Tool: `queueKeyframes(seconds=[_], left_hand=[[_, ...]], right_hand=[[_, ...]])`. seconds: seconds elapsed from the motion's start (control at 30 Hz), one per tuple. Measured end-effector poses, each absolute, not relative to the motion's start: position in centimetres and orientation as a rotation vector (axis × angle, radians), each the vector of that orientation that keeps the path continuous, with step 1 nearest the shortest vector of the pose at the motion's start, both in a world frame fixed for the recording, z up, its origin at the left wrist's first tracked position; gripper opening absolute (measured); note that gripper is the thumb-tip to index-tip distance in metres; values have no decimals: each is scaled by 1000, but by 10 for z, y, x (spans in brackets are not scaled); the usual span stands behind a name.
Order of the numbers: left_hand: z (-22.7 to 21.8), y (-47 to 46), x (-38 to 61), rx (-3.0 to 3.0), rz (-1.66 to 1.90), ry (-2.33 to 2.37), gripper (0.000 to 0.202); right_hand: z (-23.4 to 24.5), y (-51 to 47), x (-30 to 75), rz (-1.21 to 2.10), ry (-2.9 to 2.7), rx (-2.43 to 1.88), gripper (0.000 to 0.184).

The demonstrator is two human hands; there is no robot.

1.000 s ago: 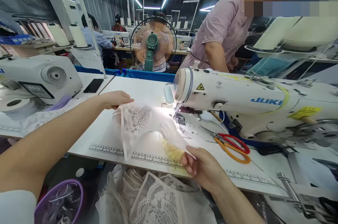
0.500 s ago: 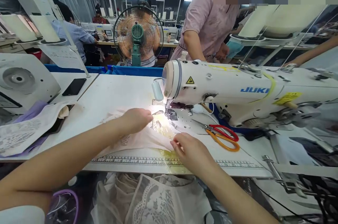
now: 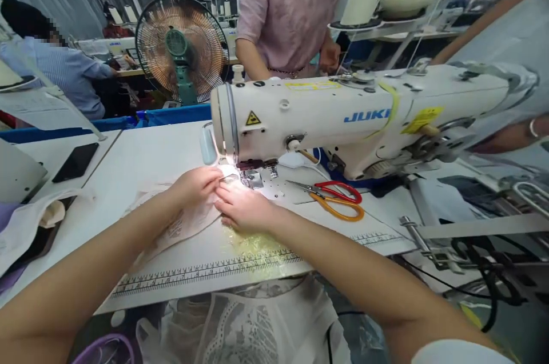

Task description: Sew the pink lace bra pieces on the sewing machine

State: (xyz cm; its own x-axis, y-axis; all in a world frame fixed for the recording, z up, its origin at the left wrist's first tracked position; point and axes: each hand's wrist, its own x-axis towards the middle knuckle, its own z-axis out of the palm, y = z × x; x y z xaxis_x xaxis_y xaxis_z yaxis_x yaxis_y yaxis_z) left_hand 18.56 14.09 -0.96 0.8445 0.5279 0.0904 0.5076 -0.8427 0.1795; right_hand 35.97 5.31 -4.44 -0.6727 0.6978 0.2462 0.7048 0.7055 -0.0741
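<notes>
Pale pink lace fabric [image 3: 189,227] lies on the white table, its upper edge reaching the lit needle area of a white JUKI sewing machine [image 3: 317,115]. My left hand [image 3: 198,187] is closed on this fabric just left of the presser foot [image 3: 251,180]. Close beside it, my right hand [image 3: 244,207] has its fingers curled over the fabric's edge, the fingertips almost meeting the left ones. What lies under the fingers is hidden. Scissors [image 3: 332,198] with red and orange handles rest right of the needle, blades partly open.
A printed ruler [image 3: 201,270] runs along the table's front edge, with yellowish tape [image 3: 257,244] over it. White lace pieces [image 3: 253,324] hang below. At left lie a black phone [image 3: 76,162] and more fabric [image 3: 30,227]. Beyond stand a fan [image 3: 182,47] and a person in pink [image 3: 291,15].
My right hand has moved from the fabric's near corner up and left beside my left hand at the needle. The fabric's corner has come with it. The camera view has turned right.
</notes>
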Motion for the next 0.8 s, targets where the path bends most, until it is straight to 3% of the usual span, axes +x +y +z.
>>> queueKeyframes(seconds=[0.07,0.17,0.4,0.63,0.8], left_hand=[[-6,128,179,2858,271,711,34],[-16,114,168,2946,161,595,34],[-52,103,154,2991,191,926,29],[-41,95,158,2956,170,975,26],[-47,100,158,3084,190,906,26]], right_hand=[[-47,51,361,-38,-2590,-1174,26],[-59,32,359,86,-2473,-1302,34],[-73,17,369,197,-2406,-1437,26],[-34,16,387,251,-2337,-1521,29],[-13,23,440,59,-1931,-2066,46]])
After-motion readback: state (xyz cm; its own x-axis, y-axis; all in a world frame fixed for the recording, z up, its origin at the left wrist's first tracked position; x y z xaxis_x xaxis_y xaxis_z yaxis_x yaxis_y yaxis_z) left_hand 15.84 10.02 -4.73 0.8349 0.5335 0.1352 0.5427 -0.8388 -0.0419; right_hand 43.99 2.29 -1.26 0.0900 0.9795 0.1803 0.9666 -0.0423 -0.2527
